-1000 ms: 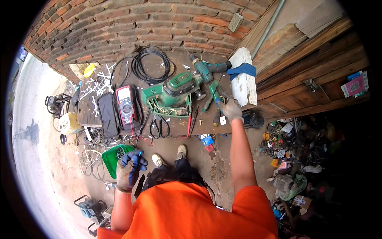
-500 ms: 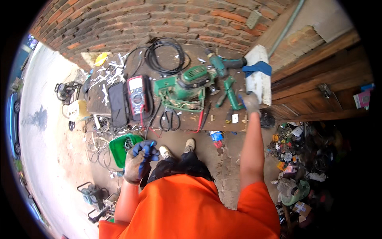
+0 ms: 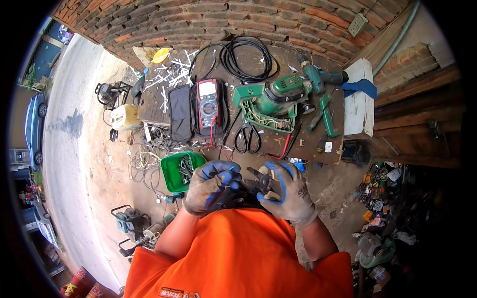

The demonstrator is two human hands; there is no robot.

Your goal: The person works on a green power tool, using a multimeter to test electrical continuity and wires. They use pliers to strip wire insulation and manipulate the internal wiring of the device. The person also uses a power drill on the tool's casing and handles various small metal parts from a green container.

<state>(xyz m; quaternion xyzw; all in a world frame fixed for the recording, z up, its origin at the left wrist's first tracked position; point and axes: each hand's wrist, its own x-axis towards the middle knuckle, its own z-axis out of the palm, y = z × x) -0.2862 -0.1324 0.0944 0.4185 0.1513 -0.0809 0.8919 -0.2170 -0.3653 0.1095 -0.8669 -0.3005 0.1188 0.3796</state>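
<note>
In front of my body, both my hands wear grey work gloves with blue fingers. My left hand [image 3: 211,187] is closed in a pinch on a thin blue piece [image 3: 231,168], too small to make out fully. To its right, my right hand [image 3: 293,193] grips a pair of dark pliers [image 3: 262,182], partly hidden by the fingers, with some yellow showing low down. On the workbench [image 3: 313,145] ahead lie a green power tool with its housing opened [image 3: 266,107], a red multimeter [image 3: 207,105] in a black case, and black scissors [image 3: 247,138].
A green bin [image 3: 171,174] with metal tools stands left of my left hand. A coiled black cable [image 3: 248,59], a drill [image 3: 312,77] and a green handle part [image 3: 328,116] lie on the bench. Scrap parts [image 3: 380,203] heap at the right; a generator-like machine [image 3: 130,221] sits lower left.
My right hand has come back from the bench's right end to my left hand, now holding pliers. A dark-and-yellow item has gone from the bench edge. My left hand rose toward the middle.
</note>
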